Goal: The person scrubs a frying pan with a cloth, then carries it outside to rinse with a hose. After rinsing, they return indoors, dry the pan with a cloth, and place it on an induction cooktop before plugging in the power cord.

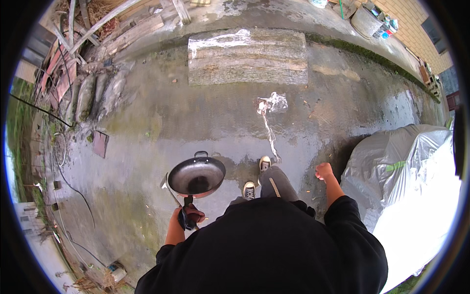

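My left hand (194, 214) grips the black handle of a dark metal wok (196, 177), which hangs over the wet concrete to my left. The wok's inside faces up, and a small loop handle (201, 154) sits on its far rim. A long-handled wok spatula (172, 191) runs beside the wok down to the same hand, its pale blade at the far end. Something dark wraps or covers the wrist there. My right hand (323, 171) hangs at my right side with curled fingers; I see nothing in it. It is nearest a grey plastic-covered bulk (393, 165).
Water or foam streaks the concrete (270, 136) ahead of my shoes (249, 190). Beyond lies a rough slab (246, 62) before a raised step. Logs (87, 97) and planks lie at left, near hoses (75, 189). A bucket (367, 21) stands far right.
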`<state>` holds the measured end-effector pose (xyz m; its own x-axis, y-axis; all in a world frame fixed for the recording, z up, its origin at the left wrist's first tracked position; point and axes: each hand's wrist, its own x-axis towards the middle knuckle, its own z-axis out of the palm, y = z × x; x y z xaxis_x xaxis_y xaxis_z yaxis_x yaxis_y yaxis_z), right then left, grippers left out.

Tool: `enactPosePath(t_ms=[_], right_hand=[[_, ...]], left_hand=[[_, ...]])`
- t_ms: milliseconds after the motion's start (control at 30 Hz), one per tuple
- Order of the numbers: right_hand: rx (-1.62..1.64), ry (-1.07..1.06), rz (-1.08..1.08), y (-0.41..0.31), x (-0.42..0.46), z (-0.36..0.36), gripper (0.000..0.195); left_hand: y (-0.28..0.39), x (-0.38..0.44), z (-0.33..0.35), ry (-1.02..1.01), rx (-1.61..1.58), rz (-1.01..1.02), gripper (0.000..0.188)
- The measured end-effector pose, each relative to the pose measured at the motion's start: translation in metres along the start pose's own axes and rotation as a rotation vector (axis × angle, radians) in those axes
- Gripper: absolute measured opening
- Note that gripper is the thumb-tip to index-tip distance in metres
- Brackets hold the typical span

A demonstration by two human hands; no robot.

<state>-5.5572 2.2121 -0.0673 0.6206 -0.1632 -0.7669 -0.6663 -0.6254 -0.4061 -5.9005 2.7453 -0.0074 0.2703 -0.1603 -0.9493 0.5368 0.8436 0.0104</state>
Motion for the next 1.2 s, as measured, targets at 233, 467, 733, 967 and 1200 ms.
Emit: enactPosePath(t_ms=[233, 467, 733, 967, 1200], right_hand=[[-0.065, -0.051, 0.106, -0.131, 0.131, -0.027, 0.013], [-0.044, -0.036, -0.077, -0.368, 0.238, -0.051, 0.015], [0.047, -0.071, -0.515, -0.702, 0.381, -0.062, 0.034], [-0.143, -0.226, -0.193, -0.88, 0.438, -0.082, 0.05], [-0.113, -0.175, -0.028, -0.969, 0.479, -0.164, 0.049]], left_hand=[[0.155, -0.036, 0.221, -0.026, 0.92, 0.789, 0.022], [0.289, 0.004, 0.289, 0.309, 0.958, 0.408, 0.01], [0.452, 0.068, 0.371, 0.639, 0.907, 0.212, 0.009], [0.674, 0.133, 0.515, 0.702, 0.977, 0.11, 0.019], [0.902, 0.142, 0.732, 0.738, 1.521, 0.182, 0.038]])
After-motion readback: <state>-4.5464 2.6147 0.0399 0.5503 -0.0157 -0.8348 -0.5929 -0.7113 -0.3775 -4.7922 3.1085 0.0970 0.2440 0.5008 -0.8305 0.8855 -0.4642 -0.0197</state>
